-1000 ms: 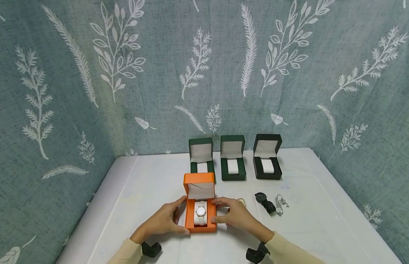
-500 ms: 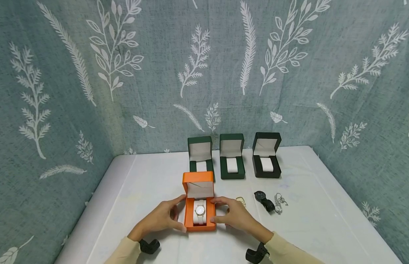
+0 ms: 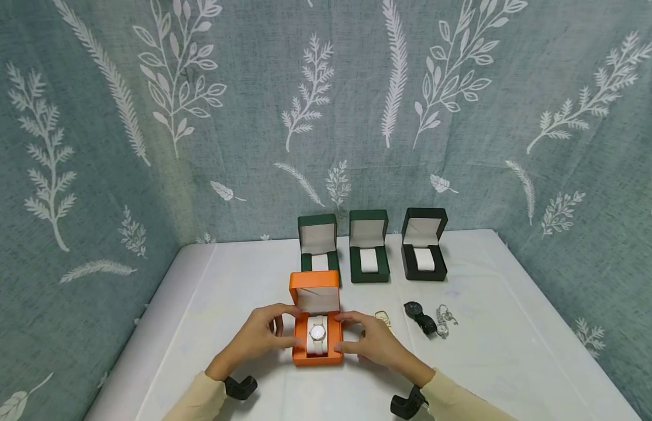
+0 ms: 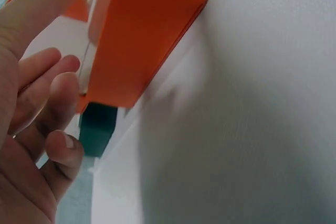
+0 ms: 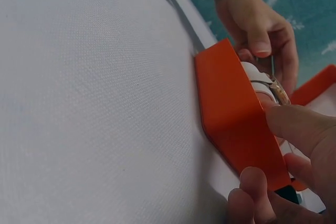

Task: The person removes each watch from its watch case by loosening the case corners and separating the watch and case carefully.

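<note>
An orange watch box (image 3: 300,351) stands with its lid raised in front of me, and a white-strapped watch (image 3: 317,333) with a gold-rimmed round dial sits on its white cushion. My left hand (image 3: 257,334) is at the box's left side, thumb over the rim; in the left wrist view its other fingers (image 4: 63,98) are loosely bent beside the box. On the right, my right hand (image 3: 375,339) holds the box by its right side. The right wrist view shows that thumb (image 5: 299,124) over the rim and the fingers near the box's corner.
Behind stand two open green watch boxes (image 3: 354,270) and an open black one (image 3: 440,269), each with a white cushion. Right of my right hand lie a gold-coloured piece (image 3: 382,317), a black watch (image 3: 420,317) and a silver chain-like watch (image 3: 442,327) on the white table (image 3: 504,327).
My left hand has risen from the box's lower left side, its thumb moving up from the bottom corner to the rim. My right hand has stayed in place. The view has tilted slightly.
</note>
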A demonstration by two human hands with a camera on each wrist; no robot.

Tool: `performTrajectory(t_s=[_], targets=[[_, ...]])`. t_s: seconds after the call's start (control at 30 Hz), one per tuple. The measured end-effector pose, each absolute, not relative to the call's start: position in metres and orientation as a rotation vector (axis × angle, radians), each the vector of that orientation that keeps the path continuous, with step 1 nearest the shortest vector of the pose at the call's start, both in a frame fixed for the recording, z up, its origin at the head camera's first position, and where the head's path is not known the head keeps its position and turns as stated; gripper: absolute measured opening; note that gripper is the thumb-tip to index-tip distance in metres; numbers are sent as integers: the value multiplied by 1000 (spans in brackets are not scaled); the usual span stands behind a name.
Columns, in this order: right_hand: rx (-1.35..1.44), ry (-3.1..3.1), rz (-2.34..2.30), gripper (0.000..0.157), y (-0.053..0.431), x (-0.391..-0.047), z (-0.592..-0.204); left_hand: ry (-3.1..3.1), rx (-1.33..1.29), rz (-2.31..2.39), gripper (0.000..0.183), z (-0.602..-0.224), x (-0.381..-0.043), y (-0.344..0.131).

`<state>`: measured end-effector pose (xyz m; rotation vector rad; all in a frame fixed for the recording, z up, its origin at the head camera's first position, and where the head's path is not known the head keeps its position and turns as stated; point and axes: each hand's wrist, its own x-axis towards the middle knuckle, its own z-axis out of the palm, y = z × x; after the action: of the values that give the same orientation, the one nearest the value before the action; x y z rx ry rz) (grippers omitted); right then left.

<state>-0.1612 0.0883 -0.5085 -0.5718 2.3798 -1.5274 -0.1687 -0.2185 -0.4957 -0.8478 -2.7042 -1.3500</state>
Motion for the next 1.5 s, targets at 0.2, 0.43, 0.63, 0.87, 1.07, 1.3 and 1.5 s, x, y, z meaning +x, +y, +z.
performTrajectory(t_s=[0.2, 0.43, 0.63, 0.87, 1.07, 1.3, 1.5], targets=[[-593, 2387, -1514, 56, 87, -161, -508, -2778, -949, -1180, 66, -499, -169, -211], [-604, 2414, -1494, 55, 88, -161, -509, -2801, -985, -1030, 71, -498, -168, -205], [-615, 2425, -1479, 55, 88, -162, -510, -2862, -993, -969, 70, -495, -167, -202], [-617, 2436, -1470, 55, 89, -162, -510, -2870, -1028, -880, 65, -491, -167, -198], [-624, 2436, -1468, 55, 88, -161, -510, -2886, -1015, -793, 62, -490, -167, -195], [-634, 2440, -1462, 55, 88, -160, -510, -2897, -1007, -780, 62, -490, -166, -194], [-638, 2430, -1474, 55, 89, -160, -510, -2925, -962, -841, 61, -486, -167, -192]])
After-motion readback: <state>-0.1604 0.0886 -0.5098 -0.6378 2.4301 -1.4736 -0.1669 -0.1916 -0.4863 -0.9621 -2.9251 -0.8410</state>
